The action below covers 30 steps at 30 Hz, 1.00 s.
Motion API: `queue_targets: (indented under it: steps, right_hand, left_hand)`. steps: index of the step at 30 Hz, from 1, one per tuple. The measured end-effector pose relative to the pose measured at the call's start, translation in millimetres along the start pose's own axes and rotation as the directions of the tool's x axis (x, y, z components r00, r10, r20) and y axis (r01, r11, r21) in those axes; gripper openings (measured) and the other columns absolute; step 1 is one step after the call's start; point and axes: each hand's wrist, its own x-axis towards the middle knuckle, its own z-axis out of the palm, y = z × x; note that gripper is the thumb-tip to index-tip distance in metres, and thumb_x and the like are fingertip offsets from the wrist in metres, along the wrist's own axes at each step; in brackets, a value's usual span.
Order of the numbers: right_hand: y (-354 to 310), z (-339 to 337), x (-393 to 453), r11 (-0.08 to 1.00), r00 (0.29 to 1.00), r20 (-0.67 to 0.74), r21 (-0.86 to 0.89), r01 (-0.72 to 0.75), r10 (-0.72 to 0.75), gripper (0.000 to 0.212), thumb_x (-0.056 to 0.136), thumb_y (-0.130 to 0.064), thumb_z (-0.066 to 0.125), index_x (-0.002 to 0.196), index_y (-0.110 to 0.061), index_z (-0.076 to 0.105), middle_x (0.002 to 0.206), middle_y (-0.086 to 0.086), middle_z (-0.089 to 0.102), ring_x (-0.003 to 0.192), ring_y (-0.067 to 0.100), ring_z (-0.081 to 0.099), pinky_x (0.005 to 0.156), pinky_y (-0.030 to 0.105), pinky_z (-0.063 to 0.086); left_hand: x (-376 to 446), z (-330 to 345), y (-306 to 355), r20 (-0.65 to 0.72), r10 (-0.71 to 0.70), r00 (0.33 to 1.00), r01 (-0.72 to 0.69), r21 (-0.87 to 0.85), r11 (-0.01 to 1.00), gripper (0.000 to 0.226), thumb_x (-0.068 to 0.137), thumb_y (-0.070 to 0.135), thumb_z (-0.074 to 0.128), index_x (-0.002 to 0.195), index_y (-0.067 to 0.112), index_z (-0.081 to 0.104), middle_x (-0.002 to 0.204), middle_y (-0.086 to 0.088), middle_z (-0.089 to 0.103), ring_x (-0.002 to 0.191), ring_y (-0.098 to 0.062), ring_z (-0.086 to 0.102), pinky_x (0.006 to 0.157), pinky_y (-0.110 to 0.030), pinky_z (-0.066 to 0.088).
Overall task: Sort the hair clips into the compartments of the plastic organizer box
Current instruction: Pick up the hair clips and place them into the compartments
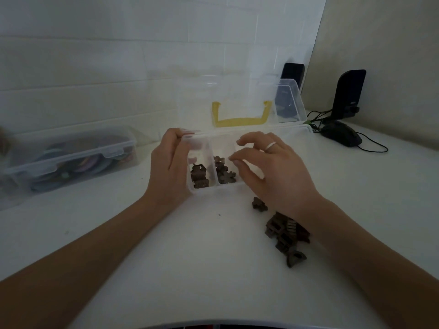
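Loose clips (288, 236) still lying on bench (190, 257), unsorted. Box (215, 186) compartments partly filled. Left hand (169, 167) gripping box; right hand (268, 169) hovering, grip released.

- The organizer box (204, 188) is of clear plastic, smooth and a little glossy; its open lid (291, 100) at 12 o'clock is the same clear plastic.
- The handle (240, 121) on the lid is opaque yellow plastic, matt.
- The hair clips (286, 231) at 4 o'clock look like dark brown plastic with a dull finish; those inside the box look the same.
- The table (190, 252) is white, smooth and matt.
- The storage box (71, 153) at 9 o'clock is frosted translucent plastic.
- The ring (270, 146) on the right hand looks pale and shiny, maybe metal.
- The speakers (348, 93) and the mouse (342, 136) at 2 o'clock are black matt plastic.
- The wall (95, 55) has white smooth tiles.
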Motion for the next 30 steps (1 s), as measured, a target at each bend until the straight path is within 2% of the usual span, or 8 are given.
queue_targets:
  steps: [5, 8, 10, 12, 15, 23, 28, 30]
  right_hand:
    - [0, -18, -1, 0.992, 0.998, 0.044, 0.111, -0.057, 0.053, 0.020, 0.085, -0.028, 0.050, 0.077, -0.020, 0.067, 0.059, -0.012, 0.057, 0.048, 0.005, 0.048, 0.048, 0.026, 0.045]
    - [5, -26, 1, 0.984, 0.973, 0.231, 0.166, -0.065, 0.025, 0.037, 0.085, -0.036, 0.053, 0.054, -0.018, 0.057, 0.041, -0.011, 0.041, 0.035, 0.010, 0.040, 0.045, 0.018, 0.032]
    - [5, -29, 2, 0.991, 0.920, 0.391, 0.109, -0.079, 0.031, 0.042, 0.084, -0.044, 0.058, 0.053, -0.017, 0.063, 0.035, -0.009, 0.038, 0.040, 0.010, 0.044, 0.046, 0.016, 0.028]
    - [4, -30, 2, 0.997, 0.856, 0.511, -0.007, -0.083, 0.075, 0.033, 0.081, -0.054, 0.058, 0.071, -0.027, 0.074, 0.039, -0.015, 0.042, 0.050, 0.003, 0.047, 0.053, 0.016, 0.033]
    - [6, -30, 1, 0.989, 0.776, 0.613, -0.103, -0.106, 0.147, 0.031, 0.076, -0.061, 0.060, 0.096, -0.039, 0.069, 0.056, -0.023, 0.041, 0.063, -0.007, 0.038, 0.058, 0.013, 0.030]
    - [7, -30, 3, 0.990, 0.734, 0.665, -0.059, -0.128, 0.135, 0.024, 0.077, -0.052, 0.065, 0.082, -0.029, 0.062, 0.065, -0.012, 0.051, 0.061, 0.000, 0.046, 0.057, 0.022, 0.039]
    - [5, -31, 2, 0.986, 0.772, 0.627, 0.039, -0.164, 0.104, 0.013, 0.081, -0.038, 0.065, 0.078, -0.029, 0.056, 0.058, -0.010, 0.048, 0.052, 0.005, 0.045, 0.052, 0.020, 0.037]
    - [3, -31, 2, 0.967, 0.799, 0.595, 0.142, -0.210, 0.086, 0.014, 0.078, -0.035, 0.068, 0.076, -0.029, 0.055, 0.055, -0.009, 0.049, 0.051, 0.006, 0.046, 0.052, 0.021, 0.039]
  left_hand:
    - [1, -1, 1, -0.023, -0.033, 0.999, 0.033, -0.001, 0.999, 0.018, 0.088, 0.024, 0.042, 0.087, 0.029, 0.058, 0.083, 0.028, 0.063, 0.085, 0.000, 0.061, 0.077, -0.034, 0.055]
    - [2, -3, 1, -0.052, -0.058, 0.997, 0.057, -0.019, 0.998, 0.016, 0.086, 0.029, 0.045, 0.081, 0.033, 0.059, 0.081, 0.022, 0.064, 0.084, -0.003, 0.062, 0.076, -0.034, 0.055]
    - [4, -4, 0, -0.082, -0.080, 0.993, 0.077, -0.035, 0.996, 0.015, 0.084, 0.030, 0.045, 0.081, 0.031, 0.059, 0.084, 0.014, 0.064, 0.085, -0.008, 0.062, 0.076, -0.034, 0.055]
    - [4, -5, -1, -0.108, -0.100, 0.989, 0.097, -0.036, 0.995, 0.015, 0.085, 0.028, 0.043, 0.082, 0.027, 0.058, 0.084, 0.008, 0.064, 0.087, -0.011, 0.063, 0.076, -0.035, 0.055]
    - [6, -5, -1, -0.126, -0.118, 0.985, 0.115, -0.031, 0.993, 0.015, 0.084, 0.028, 0.043, 0.083, 0.025, 0.058, 0.082, 0.006, 0.064, 0.087, -0.014, 0.063, 0.078, -0.037, 0.056]
    - [6, -5, -1, -0.110, -0.117, 0.987, 0.114, -0.025, 0.993, 0.015, 0.085, 0.027, 0.044, 0.082, 0.025, 0.058, 0.078, 0.014, 0.065, 0.086, -0.011, 0.064, 0.080, -0.041, 0.057]
    - [6, -6, -1, -0.102, -0.114, 0.988, 0.111, -0.039, 0.993, 0.017, 0.077, 0.041, 0.049, 0.080, 0.027, 0.059, 0.078, 0.012, 0.066, 0.087, -0.012, 0.064, 0.077, -0.039, 0.056]
    - [6, -7, -2, -0.096, -0.108, 0.990, 0.105, -0.034, 0.994, 0.014, 0.082, 0.034, 0.048, 0.082, 0.027, 0.059, 0.078, 0.013, 0.067, 0.087, -0.012, 0.065, 0.077, -0.039, 0.055]
